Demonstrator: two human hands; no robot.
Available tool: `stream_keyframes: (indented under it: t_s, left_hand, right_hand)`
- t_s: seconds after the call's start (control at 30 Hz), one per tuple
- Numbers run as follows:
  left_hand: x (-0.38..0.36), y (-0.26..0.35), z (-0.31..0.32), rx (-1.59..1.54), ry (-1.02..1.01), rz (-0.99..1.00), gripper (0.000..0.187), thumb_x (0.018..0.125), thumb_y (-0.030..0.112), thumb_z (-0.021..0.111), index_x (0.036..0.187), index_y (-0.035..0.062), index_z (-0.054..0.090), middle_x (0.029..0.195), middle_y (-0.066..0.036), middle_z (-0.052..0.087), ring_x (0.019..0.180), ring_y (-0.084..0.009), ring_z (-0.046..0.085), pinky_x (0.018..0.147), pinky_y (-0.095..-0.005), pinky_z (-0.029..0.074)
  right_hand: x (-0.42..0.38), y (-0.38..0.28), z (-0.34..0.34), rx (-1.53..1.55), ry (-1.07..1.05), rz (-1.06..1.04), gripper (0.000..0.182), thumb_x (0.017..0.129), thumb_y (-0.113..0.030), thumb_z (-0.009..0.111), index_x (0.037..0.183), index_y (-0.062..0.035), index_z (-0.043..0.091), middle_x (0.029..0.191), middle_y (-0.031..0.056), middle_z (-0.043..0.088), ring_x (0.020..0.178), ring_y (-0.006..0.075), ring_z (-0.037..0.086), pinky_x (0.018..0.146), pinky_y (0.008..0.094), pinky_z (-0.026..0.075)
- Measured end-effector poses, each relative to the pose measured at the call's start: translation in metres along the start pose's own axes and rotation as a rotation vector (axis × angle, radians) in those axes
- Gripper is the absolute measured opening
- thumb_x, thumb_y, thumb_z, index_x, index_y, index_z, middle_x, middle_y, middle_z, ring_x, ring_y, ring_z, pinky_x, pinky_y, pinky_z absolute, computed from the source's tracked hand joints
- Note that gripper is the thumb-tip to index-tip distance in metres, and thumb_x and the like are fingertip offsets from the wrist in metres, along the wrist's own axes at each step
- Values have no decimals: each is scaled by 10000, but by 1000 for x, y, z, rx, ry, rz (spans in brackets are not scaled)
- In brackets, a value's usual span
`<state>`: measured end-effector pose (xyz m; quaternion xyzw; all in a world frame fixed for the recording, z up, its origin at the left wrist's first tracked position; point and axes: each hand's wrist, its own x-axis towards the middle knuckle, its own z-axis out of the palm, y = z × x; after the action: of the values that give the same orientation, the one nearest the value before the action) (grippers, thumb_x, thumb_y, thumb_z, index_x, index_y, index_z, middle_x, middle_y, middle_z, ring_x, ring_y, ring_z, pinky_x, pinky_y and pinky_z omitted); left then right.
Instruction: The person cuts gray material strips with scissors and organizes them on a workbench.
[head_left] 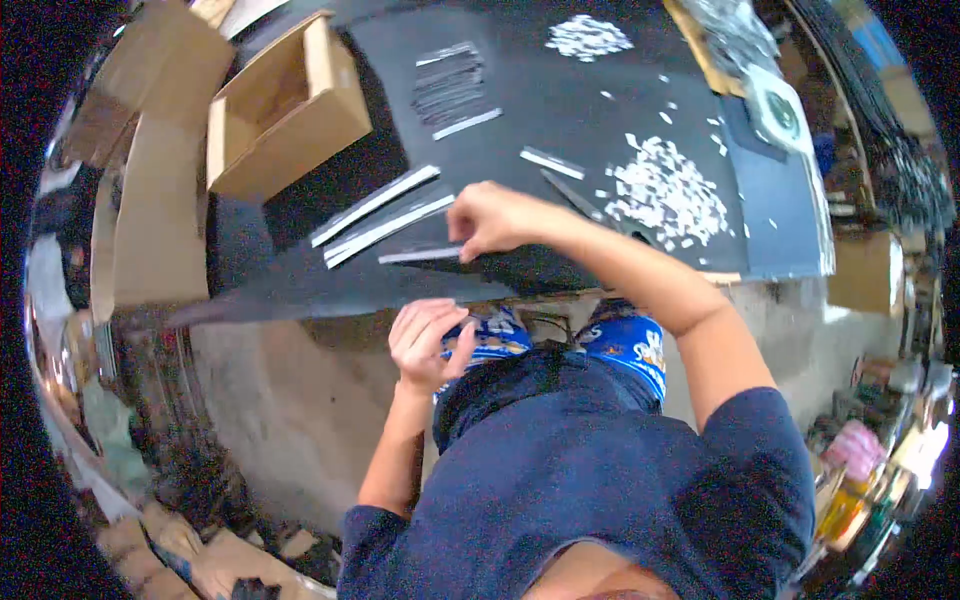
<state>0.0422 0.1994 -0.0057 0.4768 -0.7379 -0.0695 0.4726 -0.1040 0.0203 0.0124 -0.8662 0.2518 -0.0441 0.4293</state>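
Observation:
My left hand [428,342] hovers in front of the table's near edge, fingers together and thumb apart, with nothing visible in it. Over the table, my right hand [492,220] has curled fingers and a thumb pointing down. What it pinches, if anything, is hidden. A thin pale strip [420,257] reaches its thumb. Beside its fingers end the black-and-white strips, a middle one [385,232] and an upper one [375,205]. A short strip [552,162] and a dark, slim tool [570,194] lie beyond my right forearm.
Small white pieces lie in a large pile [668,195] at right and a smaller pile [588,38] farther back. A stack of dark strips [450,88] sits at the back. An open cardboard box [290,110] stands at left. A blue-grey board [775,215] borders the right side.

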Motion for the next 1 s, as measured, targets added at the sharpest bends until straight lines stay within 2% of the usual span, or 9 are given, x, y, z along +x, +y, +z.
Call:
stream_keyframes:
  t_s: [0.07, 0.2, 0.27, 0.4, 0.6, 0.7, 0.77, 0.93, 1.0]
  left_hand:
    - [7, 8, 5, -31, -20, 2, 151, 673, 16, 720, 818, 26, 678, 827, -112, 675, 790, -277, 656, 718, -360, 518]
    - [26, 18, 21, 41, 8, -76, 227, 687, -10, 741, 903, 18, 679, 875, -119, 620, 843, -286, 608, 748, -364, 489]
    - [35, 17, 35, -4, -10, -160, 249, 708, -17, 729, 948, 10, 670, 919, -125, 621, 876, -283, 594, 768, -361, 483]
    - [56, -5, 60, -83, -71, -140, 261, 768, 8, 691, 1027, 33, 668, 997, -123, 645, 967, -287, 606, 867, -362, 472]
    - [135, -58, 97, -61, -297, -35, 333, 800, 66, 648, 1132, 62, 617, 1194, -135, 554, 1156, -327, 493, 1013, -392, 370]
    - [167, -80, 119, -78, -435, 119, 293, 800, 76, 647, 1092, 67, 628, 1156, -121, 557, 1128, -317, 502, 982, -394, 385]
    - [177, -83, 129, -94, -642, 196, 221, 798, 84, 645, 1017, 59, 634, 1050, -111, 568, 1062, -298, 522, 936, -384, 403]
    - [179, -92, 130, -99, -702, 206, 129, 793, 90, 653, 905, 42, 611, 884, -101, 564, 920, -279, 543, 840, -360, 432]
    - [175, -94, 126, -80, -687, 99, 119, 795, 76, 654, 897, 39, 606, 870, -100, 563, 882, -268, 552, 801, -353, 442]
  right_hand:
    - [-5, -9, 18, -24, 140, 108, 270, 630, -94, 783, 855, 9, 673, 840, 173, 681, 818, 307, 659, 745, 392, 520]
    - [-29, -14, 29, -236, 409, 47, 277, 630, -86, 761, 874, -4, 657, 904, 184, 640, 955, 340, 590, 842, 432, 463]
    - [-53, -11, 23, -244, 703, -21, 284, 651, -96, 756, 897, -6, 648, 931, 179, 630, 971, 345, 578, 846, 428, 461]
    - [-125, -4, 9, -239, 858, 223, 276, 678, -74, 740, 926, -12, 635, 916, 156, 612, 951, 352, 565, 841, 420, 449]
    - [-194, 5, 25, -393, 892, 523, 382, 687, -75, 734, 1025, -21, 564, 1011, 181, 553, 996, 378, 517, 873, 444, 415]
    - [-196, 12, 34, -311, 933, 527, 403, 694, -63, 734, 1050, -23, 550, 997, 185, 540, 982, 376, 517, 842, 442, 428]
    - [-194, 9, 40, -287, 952, 535, 417, 692, -59, 733, 1062, -29, 544, 993, 184, 539, 980, 377, 517, 835, 442, 430]
    - [-194, 10, 45, -279, 922, 545, 406, 699, -43, 711, 1061, -45, 529, 990, 182, 540, 968, 380, 521, 821, 447, 432]
    - [-193, 14, 45, -258, 938, 539, 376, 701, -33, 694, 1040, -46, 533, 973, 185, 551, 955, 376, 530, 824, 446, 432]
